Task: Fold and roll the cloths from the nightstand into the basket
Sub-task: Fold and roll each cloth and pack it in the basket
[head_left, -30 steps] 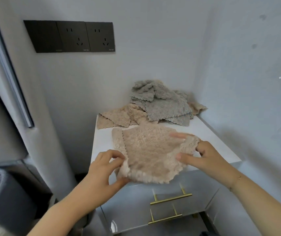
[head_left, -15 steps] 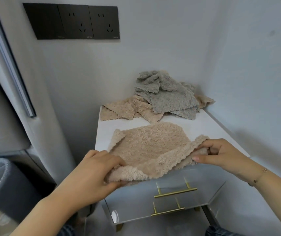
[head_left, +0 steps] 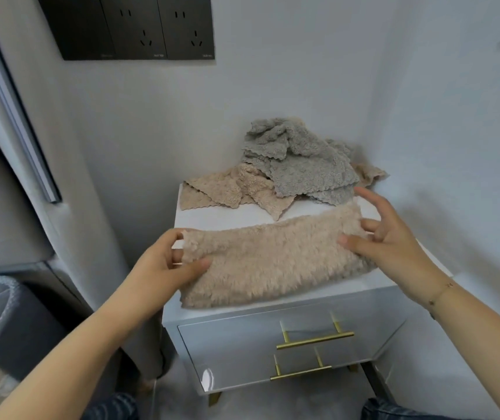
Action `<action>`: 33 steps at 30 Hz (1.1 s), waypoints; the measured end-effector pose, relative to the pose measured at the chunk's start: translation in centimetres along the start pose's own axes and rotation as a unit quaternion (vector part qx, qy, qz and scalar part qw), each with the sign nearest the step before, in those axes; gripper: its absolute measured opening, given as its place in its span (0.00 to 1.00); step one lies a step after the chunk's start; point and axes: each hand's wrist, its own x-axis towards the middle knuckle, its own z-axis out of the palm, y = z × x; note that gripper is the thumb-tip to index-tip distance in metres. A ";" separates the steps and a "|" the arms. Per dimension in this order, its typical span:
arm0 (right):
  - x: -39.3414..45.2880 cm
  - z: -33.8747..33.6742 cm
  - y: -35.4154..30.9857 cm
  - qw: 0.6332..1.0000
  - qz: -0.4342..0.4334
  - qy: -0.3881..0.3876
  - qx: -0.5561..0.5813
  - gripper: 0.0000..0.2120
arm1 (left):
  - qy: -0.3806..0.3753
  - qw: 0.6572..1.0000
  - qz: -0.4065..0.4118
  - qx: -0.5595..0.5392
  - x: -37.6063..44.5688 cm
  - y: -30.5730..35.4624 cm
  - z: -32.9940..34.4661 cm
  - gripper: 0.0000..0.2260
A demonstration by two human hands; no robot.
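Beige cloth folded on nightstand; L hand pinches, R hand seemingly loose.

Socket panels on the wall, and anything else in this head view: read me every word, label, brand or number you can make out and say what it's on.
No text can be read in this view.
Black socket panels: tiny pale marks at the lower edges, too small and blurred to read.
Beige cloth, cloth pile, nightstand: no print or label visible.

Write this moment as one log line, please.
step: folding | beige cloth folded on nightstand | left hand pinches its end | right hand touches other end
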 end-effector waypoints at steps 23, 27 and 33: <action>5.3 3.8 4.3 0.937 -0.027 0.138 -0.320 0.16 | 0.200 0.925 0.051 0.320 4.3 -1.9 3.6 0.12; 5.3 3.9 4.6 0.935 -0.032 0.142 -0.324 0.12 | 0.226 0.919 0.063 0.316 4.5 -2.0 3.5 0.09; 5.3 3.8 4.5 0.934 -0.019 0.137 -0.329 0.07 | 0.215 0.895 0.040 0.388 4.9 -2.7 3.3 0.14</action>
